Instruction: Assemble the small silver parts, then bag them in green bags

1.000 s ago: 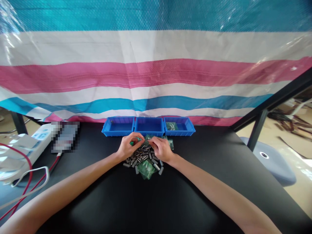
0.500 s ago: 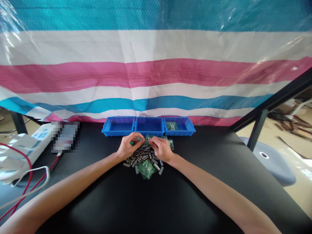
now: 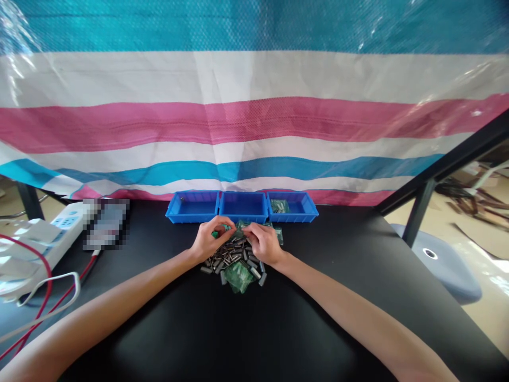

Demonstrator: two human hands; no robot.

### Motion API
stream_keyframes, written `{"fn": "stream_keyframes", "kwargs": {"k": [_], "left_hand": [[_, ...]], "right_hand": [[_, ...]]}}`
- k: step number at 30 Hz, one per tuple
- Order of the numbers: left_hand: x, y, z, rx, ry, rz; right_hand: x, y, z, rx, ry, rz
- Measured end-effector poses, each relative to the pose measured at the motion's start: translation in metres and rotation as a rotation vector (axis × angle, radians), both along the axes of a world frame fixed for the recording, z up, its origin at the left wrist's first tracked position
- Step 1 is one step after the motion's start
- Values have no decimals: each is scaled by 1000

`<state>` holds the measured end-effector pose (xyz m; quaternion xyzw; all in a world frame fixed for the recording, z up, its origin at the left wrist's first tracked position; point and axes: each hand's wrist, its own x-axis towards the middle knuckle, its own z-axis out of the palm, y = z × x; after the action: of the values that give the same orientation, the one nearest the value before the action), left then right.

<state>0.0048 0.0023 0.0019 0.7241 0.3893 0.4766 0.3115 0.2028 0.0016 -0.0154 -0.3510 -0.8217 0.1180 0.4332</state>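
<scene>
Over a pile of small metal pins (image 3: 226, 255), my left hand (image 3: 209, 239) is closed in a pinch, with a small green plastic bag (image 3: 215, 234) showing between its fingers. My right hand (image 3: 262, 242) faces it from the right, thumb and fingertips pressed together. Whatever the right fingertips pinch is too small to make out. Green clear bags (image 3: 278, 233) lie behind and beside the right hand. At the near edge of the pile lies a green bag with small parts in it (image 3: 239, 277), among grey cylindrical pieces (image 3: 255, 272).
Behind the hands stand three blue bins in a row: a left bin (image 3: 193, 218) with a tiny part, a middle bin (image 3: 244, 218), and a right bin (image 3: 296, 217) holding green bags. A power strip (image 3: 59, 225) with cables and a blurred device (image 3: 106, 225) are at left on the black table (image 3: 350, 254).
Hardly anything differs. Both hands keep their pinched pose over the pile, and the view has shifted very slightly.
</scene>
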Motion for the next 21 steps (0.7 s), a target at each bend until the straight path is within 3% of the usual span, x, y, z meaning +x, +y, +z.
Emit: {"fn": "stream_keyframes", "kwargs": {"k": [15,21], "left_hand": [[1,-1,1,-10,-8,16],[1,0,0,-7,-13,5]], "right_hand": [[0,1,-1,-25,15,-25],[-1,-1,-1,33,-93,29]]}}
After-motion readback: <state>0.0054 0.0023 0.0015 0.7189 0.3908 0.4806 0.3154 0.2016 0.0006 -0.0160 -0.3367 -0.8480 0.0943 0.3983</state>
